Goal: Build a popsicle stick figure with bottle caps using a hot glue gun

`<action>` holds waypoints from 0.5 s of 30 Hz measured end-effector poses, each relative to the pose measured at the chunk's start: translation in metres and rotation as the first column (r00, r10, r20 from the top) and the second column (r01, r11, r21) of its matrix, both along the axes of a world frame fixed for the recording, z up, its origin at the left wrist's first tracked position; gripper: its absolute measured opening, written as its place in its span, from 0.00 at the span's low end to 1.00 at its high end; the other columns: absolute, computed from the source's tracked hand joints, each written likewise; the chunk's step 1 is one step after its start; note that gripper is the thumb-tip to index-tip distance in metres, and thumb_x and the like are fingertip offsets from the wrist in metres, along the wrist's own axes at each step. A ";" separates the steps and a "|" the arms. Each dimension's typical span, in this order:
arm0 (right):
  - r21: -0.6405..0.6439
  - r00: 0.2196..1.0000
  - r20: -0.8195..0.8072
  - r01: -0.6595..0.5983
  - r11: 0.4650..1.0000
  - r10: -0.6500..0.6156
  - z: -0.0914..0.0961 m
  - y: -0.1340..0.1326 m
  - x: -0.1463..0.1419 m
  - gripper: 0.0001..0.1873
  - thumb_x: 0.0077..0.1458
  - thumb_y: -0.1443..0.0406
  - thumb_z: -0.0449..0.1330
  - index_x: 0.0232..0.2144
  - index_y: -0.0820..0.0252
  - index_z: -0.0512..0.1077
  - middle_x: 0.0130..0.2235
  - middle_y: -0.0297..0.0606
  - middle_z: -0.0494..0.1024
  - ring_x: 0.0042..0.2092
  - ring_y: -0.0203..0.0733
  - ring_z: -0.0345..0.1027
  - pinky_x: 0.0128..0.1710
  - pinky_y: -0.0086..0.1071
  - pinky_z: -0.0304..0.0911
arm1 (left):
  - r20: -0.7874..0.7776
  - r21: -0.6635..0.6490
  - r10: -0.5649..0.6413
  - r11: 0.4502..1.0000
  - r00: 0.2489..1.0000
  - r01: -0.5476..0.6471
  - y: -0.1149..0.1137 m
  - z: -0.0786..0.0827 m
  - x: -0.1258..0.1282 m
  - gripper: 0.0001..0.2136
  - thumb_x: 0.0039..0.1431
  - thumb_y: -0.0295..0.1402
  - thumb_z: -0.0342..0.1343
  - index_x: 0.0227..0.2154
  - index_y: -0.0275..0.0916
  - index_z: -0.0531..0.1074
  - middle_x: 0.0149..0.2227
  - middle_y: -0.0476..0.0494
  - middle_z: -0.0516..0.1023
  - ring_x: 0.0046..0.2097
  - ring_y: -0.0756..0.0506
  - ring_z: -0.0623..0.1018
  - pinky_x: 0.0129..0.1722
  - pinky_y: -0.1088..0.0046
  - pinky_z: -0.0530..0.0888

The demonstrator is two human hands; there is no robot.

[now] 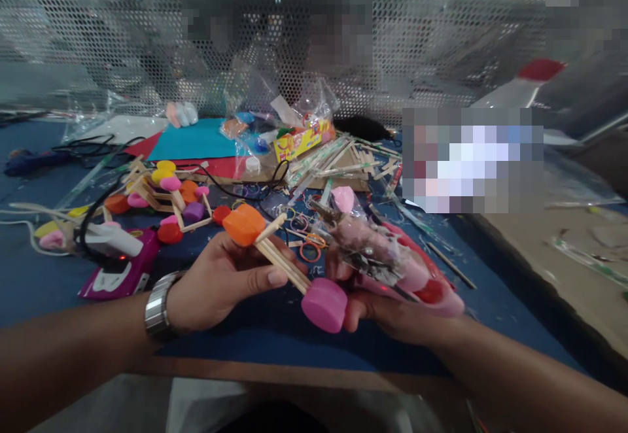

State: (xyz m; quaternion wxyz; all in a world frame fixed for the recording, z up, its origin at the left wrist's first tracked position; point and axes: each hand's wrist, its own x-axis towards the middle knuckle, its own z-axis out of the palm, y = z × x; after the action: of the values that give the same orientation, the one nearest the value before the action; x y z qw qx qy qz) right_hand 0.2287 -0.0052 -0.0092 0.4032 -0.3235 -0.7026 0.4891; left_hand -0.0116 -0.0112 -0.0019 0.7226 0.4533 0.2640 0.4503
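My left hand (210,282), with a metal watch on its wrist, is closed around a small bundle of wooden sticks (279,259). An orange block (244,225) sits at the upper left end of the sticks and a pink block (324,305) at the lower right end. One short stick lies across the bundle near the orange block. My right hand (373,312) is closed on a pink hot glue gun (407,269), its grimy tip pointing up and left. The right thumb is beside the pink block; the glue gun hides the other fingers in part.
On the blue table (235,348), a stick model with coloured blocks (171,201) stands left, behind a purple socket box (130,266) with a white plug. Rubber bands (311,250), loose sticks (363,158), a yellow packet (304,138) and blue paper (193,140) lie behind. Cardboard (530,256) is right.
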 end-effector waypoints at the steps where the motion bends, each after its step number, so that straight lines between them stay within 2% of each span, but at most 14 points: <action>1: -0.006 1.000 -0.015 0.005 1.000 -0.005 0.001 0.000 -0.001 0.22 0.41 0.51 0.80 0.28 0.51 0.74 0.30 0.31 0.76 0.30 0.41 0.72 0.29 0.33 0.73 | 0.000 -0.001 0.004 1.000 1.000 -0.004 0.000 0.000 0.000 0.06 0.54 0.28 0.74 0.35 0.39 0.85 0.35 0.47 0.87 0.38 0.50 0.86 0.42 0.78 0.82; 8: -0.086 0.997 -0.076 -0.008 0.996 0.002 0.006 -0.002 -0.005 0.22 0.43 0.50 0.79 0.29 0.53 0.74 0.30 0.32 0.75 0.28 0.40 0.71 0.27 0.34 0.74 | 0.010 -0.065 0.015 0.998 1.000 -0.014 0.000 0.003 -0.001 0.07 0.51 0.28 0.76 0.33 0.37 0.84 0.33 0.45 0.87 0.36 0.49 0.86 0.41 0.78 0.82; 15: -0.161 0.992 -0.119 -0.070 0.985 0.051 0.005 -0.002 -0.005 0.23 0.42 0.52 0.80 0.29 0.54 0.73 0.30 0.31 0.74 0.27 0.37 0.71 0.26 0.31 0.74 | -0.006 -0.035 -0.004 0.999 1.000 0.004 0.001 0.001 -0.002 0.07 0.53 0.29 0.75 0.34 0.38 0.85 0.34 0.46 0.87 0.37 0.50 0.85 0.41 0.79 0.81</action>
State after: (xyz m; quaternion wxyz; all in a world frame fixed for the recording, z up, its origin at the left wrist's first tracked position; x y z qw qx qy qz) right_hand 0.2236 -0.0076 -0.0041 0.3996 -0.3054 -0.6451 0.5753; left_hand -0.0133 -0.0106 -0.0006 0.7304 0.4425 0.2729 0.4430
